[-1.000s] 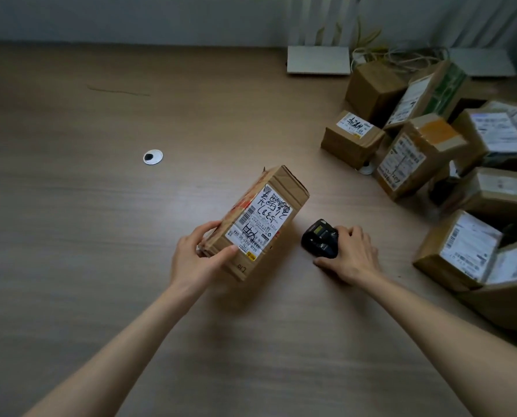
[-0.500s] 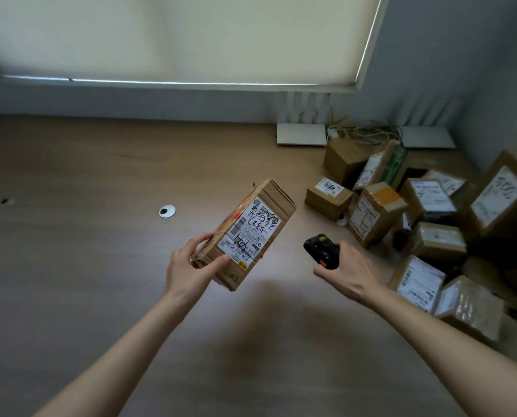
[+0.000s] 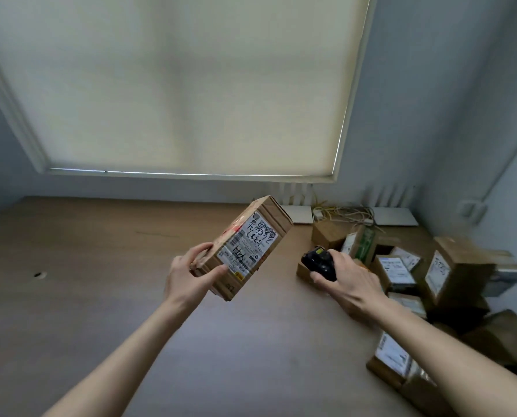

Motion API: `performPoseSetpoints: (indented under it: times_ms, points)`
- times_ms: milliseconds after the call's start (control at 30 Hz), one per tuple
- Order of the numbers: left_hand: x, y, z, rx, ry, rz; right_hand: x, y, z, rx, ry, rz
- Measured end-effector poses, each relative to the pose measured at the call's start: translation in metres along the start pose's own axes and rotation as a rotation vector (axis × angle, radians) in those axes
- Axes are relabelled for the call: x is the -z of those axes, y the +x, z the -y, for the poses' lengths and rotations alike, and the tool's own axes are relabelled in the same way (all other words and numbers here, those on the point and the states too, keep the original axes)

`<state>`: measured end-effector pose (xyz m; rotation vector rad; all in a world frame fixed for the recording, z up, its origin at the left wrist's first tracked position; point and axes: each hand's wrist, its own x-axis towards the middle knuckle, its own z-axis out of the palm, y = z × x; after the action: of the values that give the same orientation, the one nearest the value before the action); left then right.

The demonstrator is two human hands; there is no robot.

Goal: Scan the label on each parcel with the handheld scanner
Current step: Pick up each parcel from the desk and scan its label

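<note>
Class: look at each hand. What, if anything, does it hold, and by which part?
The left hand grips the labelled parcel by its near lower end. The right hand grips the black scanner around its rear body.

Blind (image 3: 173,85): pale, drawn down over the window
Desk (image 3: 100,281): brown wood grain
Cable hole (image 3: 39,274): in the desk, far left
Cables (image 3: 341,212): tangled by the back wall
White flat devices (image 3: 394,216): beside the cables

Left hand (image 3: 191,275) grips parcel (image 3: 242,246) at frame centre, tilted, label (image 3: 248,243) facing camera. Right hand (image 3: 349,281) grips black scanner (image 3: 319,261) just right of it. Stacked parcels (image 3: 450,275) at right on worktop (image 3: 85,266). Blind (image 3: 173,85) fills upper frame.
</note>
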<state>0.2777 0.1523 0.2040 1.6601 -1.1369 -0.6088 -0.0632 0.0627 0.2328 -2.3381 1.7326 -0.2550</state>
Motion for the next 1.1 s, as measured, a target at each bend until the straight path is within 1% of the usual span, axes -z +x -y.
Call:
performPoseSetpoints:
  times_ms: [333,400,533,667,767,933,1100]
  points:
    - [0.033,-0.003,-0.056,-0.079,0.012,-0.042,0.062,-0.006,0.030,0.077,-0.107,-0.061]
    - [0.038,-0.005,-0.062,-0.076,0.010,-0.054,0.068,-0.007,0.034,0.084,-0.123,-0.061]
    - [0.048,-0.008,-0.074,-0.074,0.019,-0.075,0.076,-0.010,0.041,0.085,-0.073,-0.085]
    - [0.058,-0.009,-0.077,-0.072,0.033,-0.078,0.082,-0.014,0.050,0.095,-0.061,-0.073]
    - [0.066,-0.009,-0.081,-0.055,0.043,-0.088,0.089,-0.018,0.059,0.130,-0.089,-0.074]
    - [0.081,-0.022,-0.107,-0.050,0.114,-0.138,0.106,-0.020,0.076,0.191,-0.141,-0.055]
    - [0.097,-0.025,-0.128,-0.001,0.190,-0.181,0.129,-0.020,0.100,0.279,-0.234,-0.062]
